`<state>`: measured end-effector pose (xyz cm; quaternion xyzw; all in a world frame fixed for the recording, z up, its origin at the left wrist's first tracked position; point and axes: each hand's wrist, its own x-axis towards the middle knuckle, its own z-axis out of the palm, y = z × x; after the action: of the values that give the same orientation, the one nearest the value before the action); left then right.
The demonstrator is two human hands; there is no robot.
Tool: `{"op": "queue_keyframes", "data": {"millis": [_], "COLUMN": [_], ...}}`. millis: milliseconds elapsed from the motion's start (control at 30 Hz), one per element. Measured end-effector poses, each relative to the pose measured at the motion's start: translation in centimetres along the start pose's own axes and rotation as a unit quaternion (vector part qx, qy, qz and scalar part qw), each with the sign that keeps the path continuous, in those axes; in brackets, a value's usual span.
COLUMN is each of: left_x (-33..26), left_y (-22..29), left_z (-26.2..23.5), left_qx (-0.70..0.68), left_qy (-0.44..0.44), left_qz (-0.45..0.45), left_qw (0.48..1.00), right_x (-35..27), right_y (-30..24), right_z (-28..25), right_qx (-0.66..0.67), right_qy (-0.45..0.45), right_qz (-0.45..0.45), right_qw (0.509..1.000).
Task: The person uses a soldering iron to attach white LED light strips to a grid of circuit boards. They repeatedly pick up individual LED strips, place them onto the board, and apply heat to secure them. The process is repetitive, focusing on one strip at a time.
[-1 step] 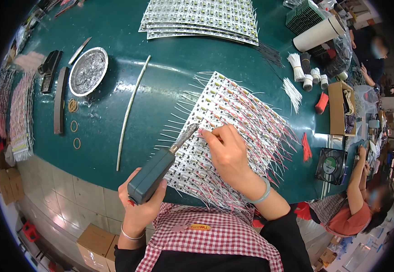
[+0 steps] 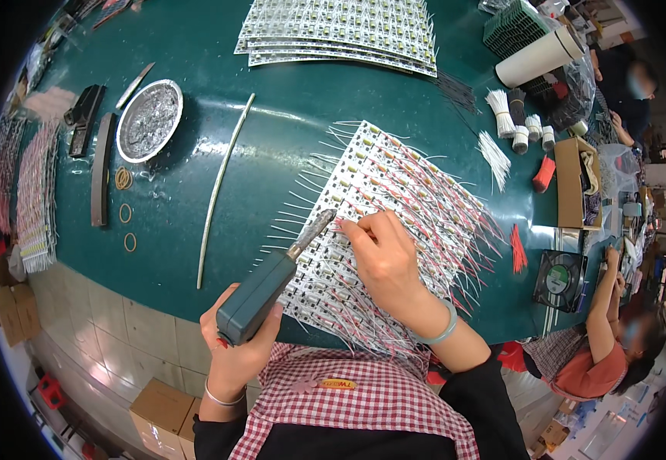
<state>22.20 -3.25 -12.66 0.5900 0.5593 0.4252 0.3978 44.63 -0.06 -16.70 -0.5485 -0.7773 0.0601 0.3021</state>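
My left hand (image 2: 245, 345) is wrapped round the handle of a dark green soldering gun (image 2: 258, 295). Its metal tip slants up and right, onto or just over a white circuit board panel (image 2: 325, 201). Close to that tip, my right hand (image 2: 383, 257) is closed with thumb and finger pinched at a thin red wire (image 2: 340, 223); the fingers mostly hide it. Rows of small parts cover the panel, which lies turned on the table. Many red and white wires (image 2: 455, 207) trail off its right side, and short white ones stick out on the left.
On the green table (image 2: 195, 199) are a bowl of silvery scraps (image 2: 178, 126), a long pale rod (image 2: 225, 184), rubber bands (image 2: 123, 179) and stacked panels (image 2: 340, 38). Wire bundles (image 2: 499, 115), a white cylinder (image 2: 540, 57) and a black fan (image 2: 560, 282) stand right. Two people (image 2: 605, 345) sit beyond.
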Motion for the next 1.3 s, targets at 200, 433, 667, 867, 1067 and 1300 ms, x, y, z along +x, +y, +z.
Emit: {"op": "queue_keyframes", "data": {"millis": [200, 433, 667, 867, 1067, 1300], "left_x": [0.1, 0.1, 0.2, -0.2, -0.8, -1.1], "left_y": [0.5, 0.2, 0.1, -0.1, -0.6, -0.6], "left_z": [0.2, 0.2, 0.2, -0.4, -0.6, -1.0], "left_qx": [-0.016, -0.011, 0.026, 0.036, 0.031, 0.042], "left_qy": [-0.007, -0.028, -0.021, -0.008, -0.002, 0.000], "left_qz": [-0.024, -0.040, 0.012, 0.015, 0.004, -0.004], "left_qw": [1.000, 0.999, 0.999, 0.999, 0.999, 0.999], "right_x": [0.0, 0.0, 0.0, 0.0, 0.1, 0.0], "right_y": [-0.3, -0.3, -0.5, -0.5, -0.5, -0.8], "right_z": [0.0, 0.1, 0.1, 0.2, 0.1, -0.1], "right_qx": [-0.006, -0.009, -0.019, -0.024, -0.021, -0.028], "right_qy": [0.002, 0.001, 0.005, 0.011, 0.019, 0.063], "right_qz": [0.004, 0.001, 0.002, -0.001, -0.004, -0.043], "right_qw": [1.000, 1.000, 1.000, 1.000, 1.000, 0.997]}}
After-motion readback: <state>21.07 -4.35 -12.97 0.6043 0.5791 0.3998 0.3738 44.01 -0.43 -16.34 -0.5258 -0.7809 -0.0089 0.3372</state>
